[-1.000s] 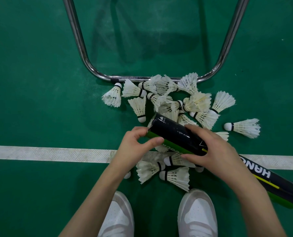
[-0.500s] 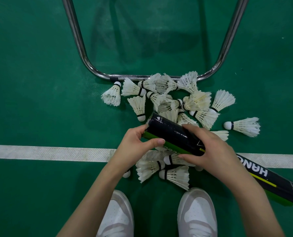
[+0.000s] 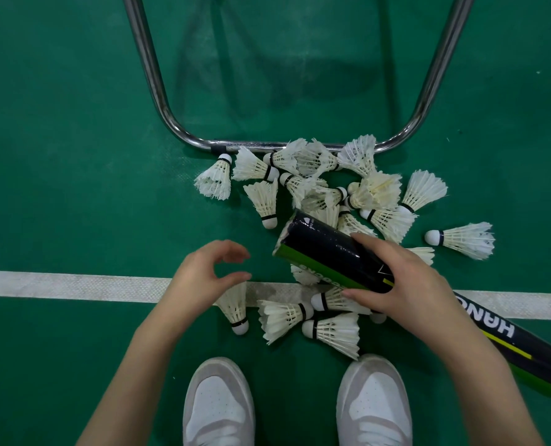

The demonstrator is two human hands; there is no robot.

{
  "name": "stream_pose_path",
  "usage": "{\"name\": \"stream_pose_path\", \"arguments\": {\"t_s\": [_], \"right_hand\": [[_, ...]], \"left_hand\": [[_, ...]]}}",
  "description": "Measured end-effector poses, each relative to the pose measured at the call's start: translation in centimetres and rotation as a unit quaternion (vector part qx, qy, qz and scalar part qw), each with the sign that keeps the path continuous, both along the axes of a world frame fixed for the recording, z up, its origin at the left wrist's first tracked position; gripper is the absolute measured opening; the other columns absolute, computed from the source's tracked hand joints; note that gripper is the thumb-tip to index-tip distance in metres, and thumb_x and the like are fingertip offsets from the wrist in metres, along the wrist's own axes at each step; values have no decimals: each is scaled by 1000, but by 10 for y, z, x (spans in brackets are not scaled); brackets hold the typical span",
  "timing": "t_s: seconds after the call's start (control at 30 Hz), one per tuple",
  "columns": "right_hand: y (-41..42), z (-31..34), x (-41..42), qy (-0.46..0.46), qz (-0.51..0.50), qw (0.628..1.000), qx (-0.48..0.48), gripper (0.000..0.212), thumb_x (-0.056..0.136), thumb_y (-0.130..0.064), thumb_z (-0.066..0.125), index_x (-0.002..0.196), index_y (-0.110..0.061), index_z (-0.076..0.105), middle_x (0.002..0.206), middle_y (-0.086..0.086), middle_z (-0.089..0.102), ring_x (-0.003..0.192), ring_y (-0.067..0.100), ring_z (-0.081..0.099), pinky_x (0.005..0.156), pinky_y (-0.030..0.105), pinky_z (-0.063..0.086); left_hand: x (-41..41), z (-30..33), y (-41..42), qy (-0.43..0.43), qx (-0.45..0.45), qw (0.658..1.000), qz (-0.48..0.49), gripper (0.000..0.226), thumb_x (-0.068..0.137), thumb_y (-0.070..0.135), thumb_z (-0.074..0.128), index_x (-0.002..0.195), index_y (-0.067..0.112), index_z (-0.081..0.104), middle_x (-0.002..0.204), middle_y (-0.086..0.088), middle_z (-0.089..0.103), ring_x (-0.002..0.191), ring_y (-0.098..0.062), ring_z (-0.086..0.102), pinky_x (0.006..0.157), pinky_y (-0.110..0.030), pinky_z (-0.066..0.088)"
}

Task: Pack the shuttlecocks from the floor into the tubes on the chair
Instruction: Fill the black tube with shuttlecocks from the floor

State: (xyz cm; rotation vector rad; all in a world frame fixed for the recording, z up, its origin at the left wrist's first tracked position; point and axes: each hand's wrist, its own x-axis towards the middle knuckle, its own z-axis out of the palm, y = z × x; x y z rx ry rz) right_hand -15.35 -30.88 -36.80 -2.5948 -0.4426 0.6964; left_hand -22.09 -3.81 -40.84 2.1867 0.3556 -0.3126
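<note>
Above the white feathered shuttlecocks (image 3: 329,201) heaped on green floor, your right hand (image 3: 406,284) grasps the black-and-green cardboard tube (image 3: 329,252); your left hand (image 3: 203,275) hangs empty, fingers loosely curled. Loading step: next, pick one shuttlecock, cork first.

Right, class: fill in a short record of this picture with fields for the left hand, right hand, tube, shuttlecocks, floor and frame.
left hand: left hand holds nothing, fingers curled, apart from the tube
right hand: right hand grips the tube
tube: black and green tube, tilted, open end toward the left hand
shuttlecocks: white shuttlecocks heaped on the floor
floor: green floor with a white line
frame: metal frame beyond the heap
</note>
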Motion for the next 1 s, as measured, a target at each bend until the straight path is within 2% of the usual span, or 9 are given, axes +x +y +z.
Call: {"name": "stream_pose_path", "arguments": {"t_s": [0.2,0.43,0.5,0.6,0.73,0.87,1.0], "right_hand": [[-2,-2,-1,1,-8,1000,-3,75,68,-57,67,133,-49,30,125,-21,48,113,6,45,79,27,39],[-1,-1,-1,7,-13,1000,0,75,69,-56,68,133,-49,30,125,-20,48,113,6,45,84,32,43],[0,-1,-1,8,-12,1000,-1,75,69,-56,67,133,-49,30,125,-20,48,114,7,45,85,33,43],[0,0,-2,6,-12,1000,1,75,68,-56,68,133,-48,31,124,-19,49,113,7,46,85,33,44],[0,1,-2,6,-7,1000,0,75,69,-55,68,133,-47,31,123,-19,50,112,8,46,84,33,45],[1,1,-2,5,1,1000,0,75,69,-54,68,133,-47,30,123,-19,49,112,7,46,83,32,44],[3,2,-1,6,9,1000,-4,75,70,-53,68,134,-47,29,125,-19,48,113,6,45,82,29,41]], "left_hand": [[-14,-16,5,66,38,997,-11,24,76,29,76,95,31,61,96,11,65,96,-5,57,82,-27,45],[-17,-17,2,96,46,994,9,13,79,30,73,90,30,66,80,10,71,83,-6,63,76,-30,49],[-16,-15,1,74,45,996,30,9,79,28,73,83,32,66,74,11,71,73,-1,63,71,-25,48],[-12,-8,0,33,-14,994,105,10,80,23,73,81,31,67,67,12,71,66,-3,63,64,-18,45],[-1,8,0,-59,-102,968,220,12,81,15,72,82,27,68,66,11,71,63,0,64,63,-7,45],[11,29,-6,-150,-167,929,293,11,82,10,69,84,21,67,67,11,72,65,2,64,66,-8,46],[17,42,-18,-183,-203,912,306,9,83,11,68,86,19,65,68,12,71,67,3,64,66,-9,46]]}}
